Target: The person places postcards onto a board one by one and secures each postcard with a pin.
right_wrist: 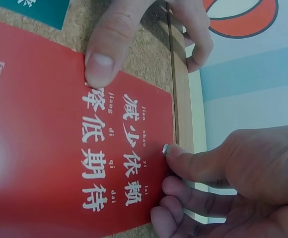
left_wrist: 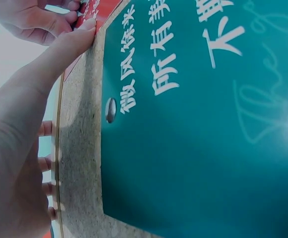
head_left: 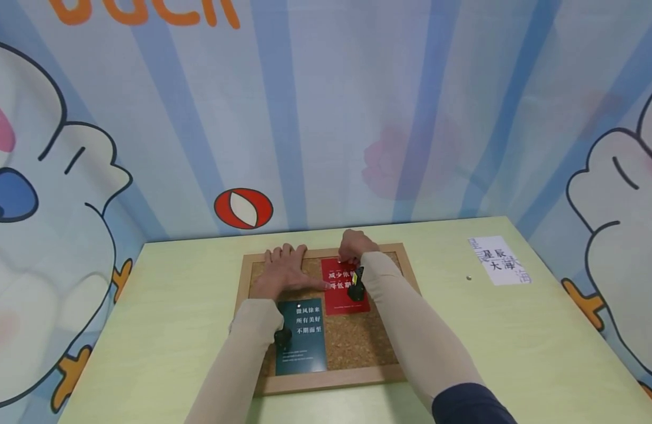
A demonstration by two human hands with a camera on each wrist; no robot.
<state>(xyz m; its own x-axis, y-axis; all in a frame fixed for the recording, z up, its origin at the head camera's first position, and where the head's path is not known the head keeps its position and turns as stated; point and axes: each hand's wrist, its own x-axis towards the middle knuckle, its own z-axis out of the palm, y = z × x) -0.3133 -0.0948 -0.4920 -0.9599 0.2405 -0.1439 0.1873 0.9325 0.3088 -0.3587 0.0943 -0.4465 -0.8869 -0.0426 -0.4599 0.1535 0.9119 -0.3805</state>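
Observation:
A red card with white characters lies on a wood-framed cork board. My left hand is spread over the board's upper left, its thumb pressing the card's left edge while the other fingers reach over the top frame. At the card's top edge, my right hand has its thumb tip on a small silver thumbtack, with the other fingers curled against the card. Below my left hand is a teal card with white characters; another silver thumbtack sits at its top edge.
The board rests on a pale yellow table. Right of it lie a small metallic piece and a white card with dark characters. A printed blue-striped backdrop stands behind the table and at both sides.

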